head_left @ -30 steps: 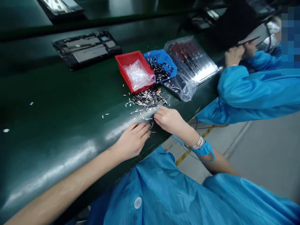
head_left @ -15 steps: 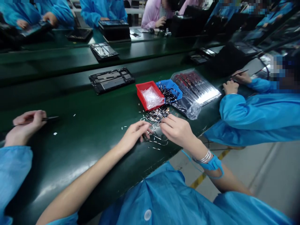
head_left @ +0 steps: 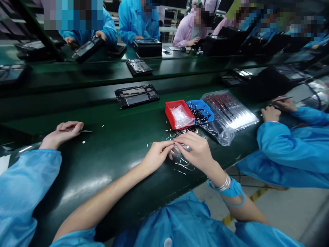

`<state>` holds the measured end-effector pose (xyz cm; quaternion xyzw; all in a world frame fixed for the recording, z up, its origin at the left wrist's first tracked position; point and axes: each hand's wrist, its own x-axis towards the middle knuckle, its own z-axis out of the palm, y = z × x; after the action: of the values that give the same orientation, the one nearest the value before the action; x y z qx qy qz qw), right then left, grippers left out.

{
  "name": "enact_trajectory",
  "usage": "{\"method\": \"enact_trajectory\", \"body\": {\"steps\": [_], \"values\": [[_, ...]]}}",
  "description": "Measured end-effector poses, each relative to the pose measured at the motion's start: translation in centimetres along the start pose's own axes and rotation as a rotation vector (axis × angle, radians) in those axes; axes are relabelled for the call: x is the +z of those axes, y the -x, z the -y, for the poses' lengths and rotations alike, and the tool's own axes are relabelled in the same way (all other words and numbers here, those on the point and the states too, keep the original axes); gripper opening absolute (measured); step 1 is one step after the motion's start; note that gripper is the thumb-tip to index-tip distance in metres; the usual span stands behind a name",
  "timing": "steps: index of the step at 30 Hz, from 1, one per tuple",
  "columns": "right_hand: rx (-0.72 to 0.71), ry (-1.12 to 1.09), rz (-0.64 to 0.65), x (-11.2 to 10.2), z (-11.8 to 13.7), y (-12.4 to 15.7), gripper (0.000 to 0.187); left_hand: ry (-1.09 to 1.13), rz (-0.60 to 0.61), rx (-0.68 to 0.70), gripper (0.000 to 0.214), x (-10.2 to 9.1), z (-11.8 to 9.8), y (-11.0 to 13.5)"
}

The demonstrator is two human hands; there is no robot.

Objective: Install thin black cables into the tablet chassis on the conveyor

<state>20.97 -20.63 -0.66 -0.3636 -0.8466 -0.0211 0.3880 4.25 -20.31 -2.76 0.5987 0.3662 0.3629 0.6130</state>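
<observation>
While left hand and right hand are pinching something indistinct, drooping fingers are risking snagging loose cables

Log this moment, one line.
left hand: pinching | right hand: pinching, close beside left | contents: too small to tell | near: loose cables, red bin, blue bin

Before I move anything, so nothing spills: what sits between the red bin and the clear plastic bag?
The head view shows a blue bin of black cables there.
</observation>
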Motion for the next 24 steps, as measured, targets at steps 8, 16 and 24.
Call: {"method": "enact_trajectory", "body": {"steps": [8, 16, 24], "values": [[0.019, 0.065, -0.104, 0.1, -3.2, -2.1, 0.014, 0.157, -0.024, -0.073, 0.021, -1.0, 0.3, -0.6], [0.069, 0.197, -0.106, 2.0, -4.6, -2.5, 0.019, 0.203, -0.154, -0.114, 0.027, -2.4, 1.5, -1.8], [-0.026, 0.132, -0.042, 2.6, 0.4, -1.1, 0.015, 0.146, -0.153, -0.078, 0.017, -1.6, 0.6, -1.2]]}}
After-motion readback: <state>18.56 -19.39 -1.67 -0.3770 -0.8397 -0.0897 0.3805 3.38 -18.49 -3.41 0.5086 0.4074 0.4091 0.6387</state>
